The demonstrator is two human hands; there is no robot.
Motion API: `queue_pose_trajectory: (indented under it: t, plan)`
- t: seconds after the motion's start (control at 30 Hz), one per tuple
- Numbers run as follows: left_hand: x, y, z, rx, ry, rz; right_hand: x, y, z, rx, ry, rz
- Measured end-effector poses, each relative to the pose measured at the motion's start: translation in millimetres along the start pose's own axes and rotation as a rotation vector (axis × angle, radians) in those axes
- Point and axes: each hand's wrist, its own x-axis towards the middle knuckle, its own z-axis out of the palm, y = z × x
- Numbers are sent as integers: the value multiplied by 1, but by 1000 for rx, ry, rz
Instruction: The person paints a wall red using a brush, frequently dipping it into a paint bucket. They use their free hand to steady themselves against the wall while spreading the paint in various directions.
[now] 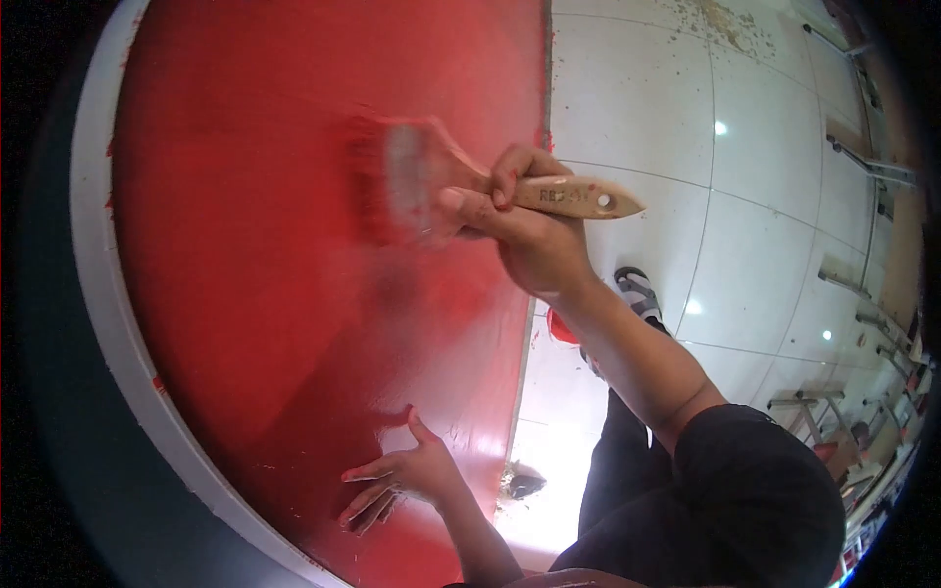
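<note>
My right hand (537,220) is closed round the wooden handle of a wide paintbrush (578,198). The brush's metal band and bristles are blurred, and its bristle end lies at the wet-looking red surface (265,196). Red paint marks the fingers of this hand. Lower down, my left hand (417,472) has its fingers spread, with nothing in it. It is close to the same red surface; whether it touches cannot be told. Red smears show on its fingertips.
A pale frame (93,216) borders the red surface on the left. White floor tiles (627,108) lie to the right, with a sandalled foot (639,292) and a partly hidden red container (562,327). A small dark object (527,485) lies below. Metal racks (872,162) line the far right.
</note>
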Motion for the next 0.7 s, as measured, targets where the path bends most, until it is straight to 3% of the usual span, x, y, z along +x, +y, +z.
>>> queue_pose_trajectory:
  t: [0.03, 0.13, 0.23, 0.3, 0.37, 0.47, 0.67, 0.7]
  plan:
    - [0, 1, -1, 12, 6, -6, -1, -8, 9, 92, -94, -43]
    - [1, 4, -2, 20, 7, -14, 11, -5, 8, 62, -105, -59]
    - [-1, -1, 0, 15, 7, -13, 24, 47, -56, 221, 127, 104]
    - [0, 1, 2, 11, 25, -8, 18, 89, -120, 117, 371, 165]
    - [-1, 1, 1, 33, 17, -12, 8, 108, -170, -50, 458, 173]
    - [-2, 2, 0, 19, -12, -54, 9, 100, -173, -178, 494, 171]
    - [-1, 5, -3, 25, 22, -37, 21, -1, -18, -15, 46, -27]
    - [-1, 6, -3, 28, 21, -37, 23, -13, -4, -15, 47, -24]
